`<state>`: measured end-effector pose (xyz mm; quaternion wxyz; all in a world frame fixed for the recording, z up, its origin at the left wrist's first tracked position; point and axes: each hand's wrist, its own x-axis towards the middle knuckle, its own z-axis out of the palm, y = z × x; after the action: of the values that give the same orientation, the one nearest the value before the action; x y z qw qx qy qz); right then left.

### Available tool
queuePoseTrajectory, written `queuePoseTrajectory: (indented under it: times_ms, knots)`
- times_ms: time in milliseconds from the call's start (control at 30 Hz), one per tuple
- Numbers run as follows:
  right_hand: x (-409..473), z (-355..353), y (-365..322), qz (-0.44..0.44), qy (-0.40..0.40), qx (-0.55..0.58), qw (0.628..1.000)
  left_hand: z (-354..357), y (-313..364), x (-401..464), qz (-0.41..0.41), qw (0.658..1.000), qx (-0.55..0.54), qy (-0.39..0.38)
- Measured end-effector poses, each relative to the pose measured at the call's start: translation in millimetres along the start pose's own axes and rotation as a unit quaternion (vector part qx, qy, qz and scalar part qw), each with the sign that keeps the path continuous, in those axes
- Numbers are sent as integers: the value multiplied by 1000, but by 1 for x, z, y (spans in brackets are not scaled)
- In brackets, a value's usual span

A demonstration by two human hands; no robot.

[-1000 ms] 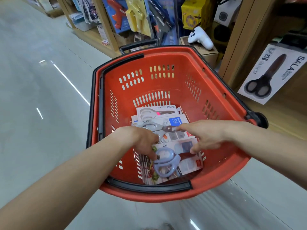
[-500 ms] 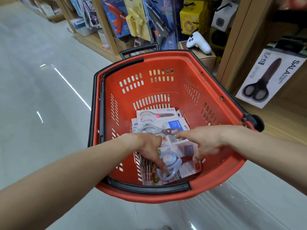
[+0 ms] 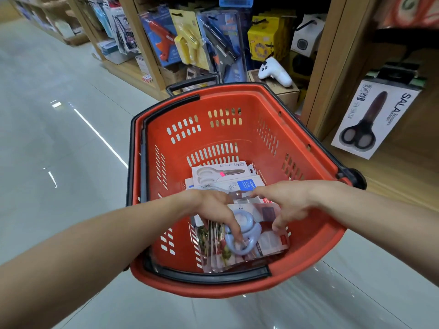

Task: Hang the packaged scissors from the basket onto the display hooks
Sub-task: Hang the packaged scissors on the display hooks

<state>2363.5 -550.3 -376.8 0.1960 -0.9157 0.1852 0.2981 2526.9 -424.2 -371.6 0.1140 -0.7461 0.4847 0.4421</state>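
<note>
A red shopping basket [image 3: 237, 110] stands on the floor with several packaged scissors in its bottom. Both my hands reach into it. My left hand [image 3: 213, 210] grips the near stack of packs, its fingers lying over the blue-handled scissors pack [image 3: 249, 236]. My right hand [image 3: 285, 203] holds the right edge of that same pack, thumb down on its front. Behind lie a white-handled scissors pack [image 3: 218, 173] and a pack with a blue label [image 3: 247, 185]. A boxed pair of black scissors [image 3: 373, 119] hangs on the wooden display at the right.
Wooden shelves [image 3: 332, 67] run along the right with hanging glue guns [image 3: 166, 41], yellow boxes and a white game controller [image 3: 275, 72] on a carton. The shiny tiled aisle floor [image 3: 59, 150] spreads to the left and in front of the basket.
My left hand has slid further down over the blue scissors handles, and the stack of packs has tilted up slightly. The view has tipped upward a little.
</note>
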Motion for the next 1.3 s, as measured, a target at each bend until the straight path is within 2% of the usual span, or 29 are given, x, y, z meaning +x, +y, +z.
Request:
queuePoseTrajectory:
  times_ms: [200, 367, 467, 567, 667, 767, 833, 900, 1033, 1167, 1233, 1300]
  knots:
    - [-5, -5, -6, -31, 70, 8, 997, -23, -6, -29, 47, 996, 62, 30]
    - [-8, -10, -7, -36, 89, 8, 995, -46, -23, -53, 79, 994, 51, 63]
    - [-9, -19, -5, -47, 195, 29, 979, -60, -30, -68, 106, 987, 57, 107]
    - [-10, -32, 1, -40, 315, -1, 948, -69, -35, -79, 118, 971, 78, 191]
    - [-12, -46, 4, -44, 428, -15, 902, -75, -41, -85, 130, 953, 44, 272]
    - [-24, -72, 2, -30, 515, 16, 856, -83, -45, -91, 130, 934, -55, 328]
    - [-38, -95, 0, -3, 568, 62, 821, -90, -41, -96, 146, 911, -142, 358]
    - [-61, -118, 0, 28, 615, 166, 770, -96, -30, -102, 174, 875, -229, 389]
    - [-86, -138, 0, 65, 628, 397, 667, -89, -1, -101, 233, 822, -378, 357]
    - [-105, -142, 8, 112, 573, 545, 602, -95, 53, -99, 318, 749, -486, 318]
    - [-123, -148, 10, 57, 556, 618, 553, -102, 87, -93, 362, 715, -518, 299]
    - [-143, -155, 12, -15, 582, 626, 519, -108, 126, -88, 407, 690, -522, 293]
